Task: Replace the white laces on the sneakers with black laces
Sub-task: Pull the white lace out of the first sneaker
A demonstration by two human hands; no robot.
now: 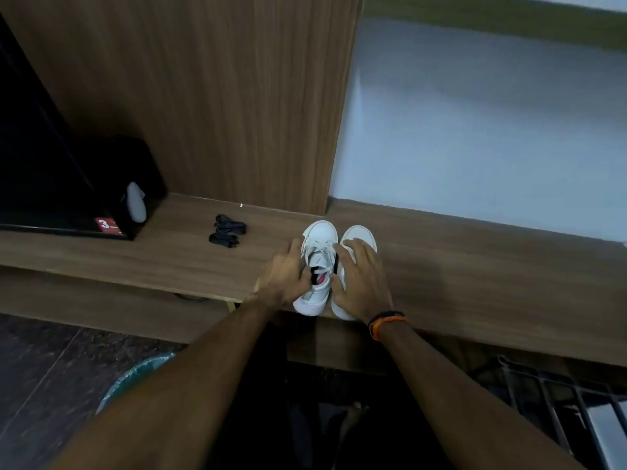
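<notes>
Two white sneakers stand side by side on a wooden shelf (pixel 475 262), toes pointing away from me. The left sneaker (pixel 319 235) carries white laces (pixel 317 254) and shows a pink lining. My left hand (pixel 285 278) lies against its left side, fingers curled at the tongue and laces. My right hand (pixel 361 279) rests flat over the right sneaker (pixel 361 234), with its thumb reaching to the left sneaker's collar. A bundle of black laces (pixel 228 230) lies on the shelf to the left of the sneakers, apart from both hands.
A black television (pixel 40 157) with a red sticker stands at the left, a grey object (pixel 136 201) beside it. A wooden panel (pixel 220 96) rises behind the shelf and a pale wall (pixel 475 130) to its right. A dark metal rack (pixel 559 401) sits below right.
</notes>
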